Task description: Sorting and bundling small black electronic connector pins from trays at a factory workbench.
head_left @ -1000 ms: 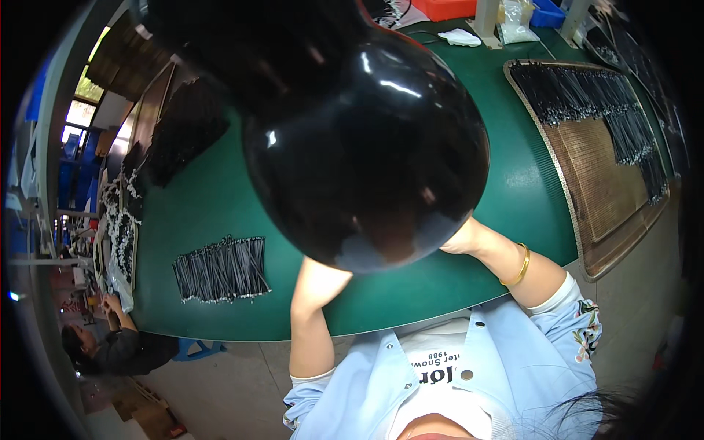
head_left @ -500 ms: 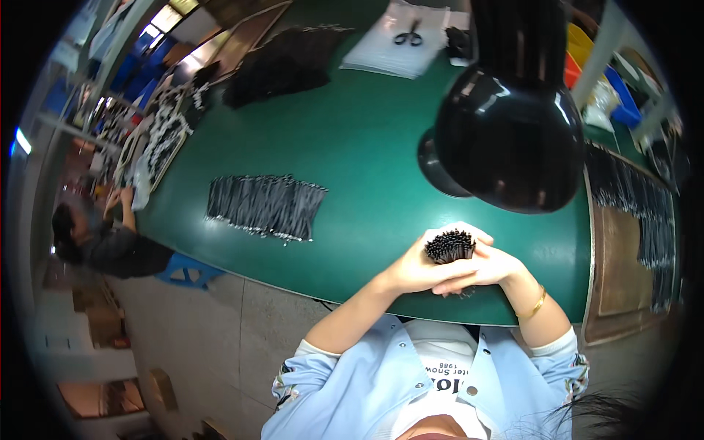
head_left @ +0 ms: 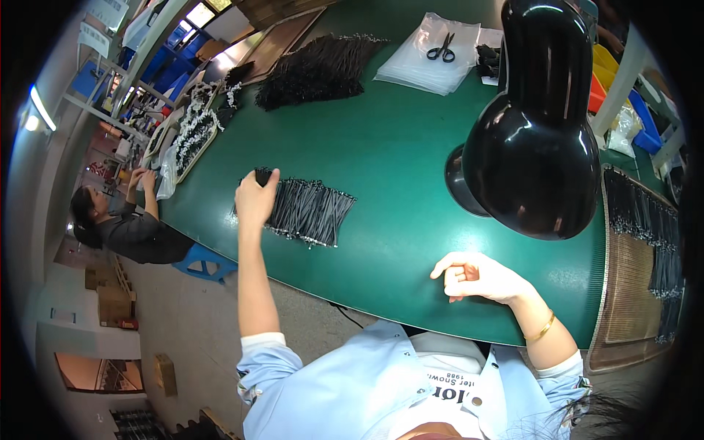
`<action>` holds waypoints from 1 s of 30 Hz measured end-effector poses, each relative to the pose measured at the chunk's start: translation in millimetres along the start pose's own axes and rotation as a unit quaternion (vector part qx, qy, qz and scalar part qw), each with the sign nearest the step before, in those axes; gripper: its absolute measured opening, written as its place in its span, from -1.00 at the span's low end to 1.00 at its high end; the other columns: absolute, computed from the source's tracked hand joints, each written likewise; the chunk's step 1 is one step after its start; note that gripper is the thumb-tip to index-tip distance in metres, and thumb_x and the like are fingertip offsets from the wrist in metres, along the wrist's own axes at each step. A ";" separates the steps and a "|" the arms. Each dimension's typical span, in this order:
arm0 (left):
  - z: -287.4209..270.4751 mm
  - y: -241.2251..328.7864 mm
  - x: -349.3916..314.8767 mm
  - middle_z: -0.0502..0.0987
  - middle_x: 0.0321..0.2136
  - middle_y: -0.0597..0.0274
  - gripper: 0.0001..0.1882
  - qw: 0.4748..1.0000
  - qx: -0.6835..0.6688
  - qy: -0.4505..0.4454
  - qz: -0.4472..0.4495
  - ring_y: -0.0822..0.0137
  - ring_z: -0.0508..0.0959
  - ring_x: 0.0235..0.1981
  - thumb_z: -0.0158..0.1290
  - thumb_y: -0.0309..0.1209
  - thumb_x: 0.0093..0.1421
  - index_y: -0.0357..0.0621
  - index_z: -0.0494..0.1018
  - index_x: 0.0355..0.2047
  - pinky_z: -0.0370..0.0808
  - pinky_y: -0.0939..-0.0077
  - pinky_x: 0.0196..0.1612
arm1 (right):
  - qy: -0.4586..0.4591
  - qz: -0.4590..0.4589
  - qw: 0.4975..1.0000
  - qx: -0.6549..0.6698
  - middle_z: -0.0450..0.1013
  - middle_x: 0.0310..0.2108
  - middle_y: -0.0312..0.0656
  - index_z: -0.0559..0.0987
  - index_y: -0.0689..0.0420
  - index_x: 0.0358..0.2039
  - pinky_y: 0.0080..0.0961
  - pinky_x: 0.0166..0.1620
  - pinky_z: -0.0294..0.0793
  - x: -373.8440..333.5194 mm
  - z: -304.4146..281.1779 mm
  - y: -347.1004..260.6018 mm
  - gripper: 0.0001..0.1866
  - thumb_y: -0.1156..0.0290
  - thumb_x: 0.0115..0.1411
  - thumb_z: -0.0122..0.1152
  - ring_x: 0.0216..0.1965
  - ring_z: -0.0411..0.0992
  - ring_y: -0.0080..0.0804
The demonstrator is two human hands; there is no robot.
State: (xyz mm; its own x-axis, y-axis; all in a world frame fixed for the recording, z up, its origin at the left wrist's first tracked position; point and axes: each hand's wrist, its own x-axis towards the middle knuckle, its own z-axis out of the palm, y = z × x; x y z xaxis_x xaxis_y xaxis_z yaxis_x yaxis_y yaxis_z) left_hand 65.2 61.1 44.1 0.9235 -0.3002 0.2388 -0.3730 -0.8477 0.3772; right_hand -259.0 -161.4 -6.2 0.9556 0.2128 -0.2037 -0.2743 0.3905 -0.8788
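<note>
My left hand point(head_left: 255, 199) reaches out to the left side of the green table and is closed around a bundle of thin black cables point(head_left: 262, 177). Only the bundle's top shows above my fingers. Right beside it lies a row of similar cable bundles point(head_left: 312, 213) with small shiny ends, side by side. My right hand point(head_left: 473, 277), a gold bangle on its wrist, hovers near the front edge of the table. It holds nothing; its index finger reaches out and the others are loosely bent.
A large black lamp point(head_left: 535, 169) stands over the right of the table point(head_left: 396, 161). Farther back are scissors point(head_left: 441, 50) on clear plastic bags point(head_left: 418, 62) and a dark cable pile point(head_left: 315, 73). A brown tray point(head_left: 623, 286) with cables lies right. A co-worker point(head_left: 136, 227) sits left.
My hands have parted. The left has carried the cable bundle from in front of me to the left end of the row. The right has let go and stayed near the front edge.
</note>
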 end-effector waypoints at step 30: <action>81.3 140.2 -112.9 0.38 -0.20 0.04 -0.77 0.873 -0.167 -0.086 0.451 0.08 0.31 -0.09 0.11 -0.47 -0.06 -0.24 0.43 -0.34 0.22 0.28 0.01 | 0.389 0.000 0.791 -0.473 0.49 -0.39 -0.16 0.47 0.13 -0.19 -0.52 -0.23 0.41 -152.2 -77.7 -101.1 -0.60 0.15 0.00 0.18 -0.33 0.45 -0.41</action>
State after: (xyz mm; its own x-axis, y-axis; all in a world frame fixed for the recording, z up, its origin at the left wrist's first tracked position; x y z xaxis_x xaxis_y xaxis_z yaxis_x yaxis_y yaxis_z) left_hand -84.2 -59.4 -2.7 0.2302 -0.8646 0.4467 -0.9340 -0.0674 0.3509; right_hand -368.4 -302.9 80.2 0.8337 -0.5456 -0.0850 -0.4233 -0.5327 -0.7328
